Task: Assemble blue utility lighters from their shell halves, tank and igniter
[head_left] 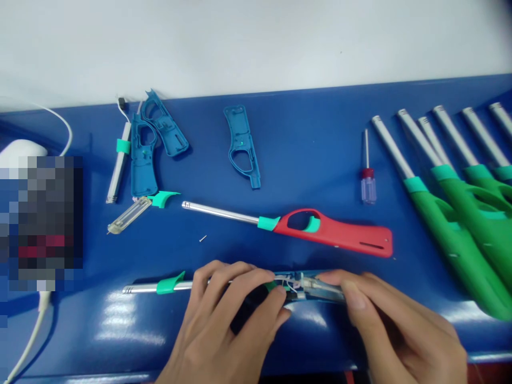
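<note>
A gas lighter (142, 288) with a metal tube and a green collar (168, 285) lies level near the table's front, its blue handle opened so that white wires (292, 281) show inside. My left hand (228, 314) is closed around its middle, thumb and fingertips at the wires. At the handle's right end, my right hand (400, 320) pinches a transparent fuel tank (322, 286) lying in the shell; the fingers partly hide it. Just behind my hands rests a red gas lighter (344, 234). A small screw (203, 238) lies left of it.
Blue handle halves (144, 160), a loose metal tube (120, 165), another fuel tank (130, 215) and a green trigger (164, 198) lie at back left. One blue half (242, 144) sits mid-table. A screwdriver (368, 181) and several green lighters (452, 240) are at right.
</note>
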The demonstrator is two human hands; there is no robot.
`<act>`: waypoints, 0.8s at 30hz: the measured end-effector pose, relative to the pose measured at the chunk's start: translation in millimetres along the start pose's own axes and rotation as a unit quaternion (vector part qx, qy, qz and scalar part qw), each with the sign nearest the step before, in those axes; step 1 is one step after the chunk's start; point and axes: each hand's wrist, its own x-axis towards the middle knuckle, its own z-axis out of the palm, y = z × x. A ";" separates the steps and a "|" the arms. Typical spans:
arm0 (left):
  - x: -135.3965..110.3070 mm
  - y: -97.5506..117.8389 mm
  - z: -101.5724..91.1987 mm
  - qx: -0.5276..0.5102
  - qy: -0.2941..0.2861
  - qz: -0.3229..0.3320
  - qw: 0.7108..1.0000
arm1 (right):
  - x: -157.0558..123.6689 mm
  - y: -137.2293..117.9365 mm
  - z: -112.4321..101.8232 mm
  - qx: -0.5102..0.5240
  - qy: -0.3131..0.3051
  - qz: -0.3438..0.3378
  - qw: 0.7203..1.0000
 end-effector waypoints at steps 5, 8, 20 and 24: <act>-5.1 -3.5 2.6 -0.018 0.000 -0.002 1.000 | -1.6 2.3 -1.1 -0.011 -0.017 -0.007 1.000; -5.6 -3.8 2.7 -0.023 -0.005 -0.003 1.000 | 1.4 0.5 0.2 -0.016 -0.006 -0.016 1.000; -4.3 -4.2 2.1 -0.027 -0.016 0.002 0.999 | 1.9 1.5 3.4 -0.038 -0.035 0.003 0.999; -2.3 -5.0 1.4 -0.024 -0.019 0.010 0.999 | 3.5 1.4 2.9 -0.035 -0.046 0.015 0.998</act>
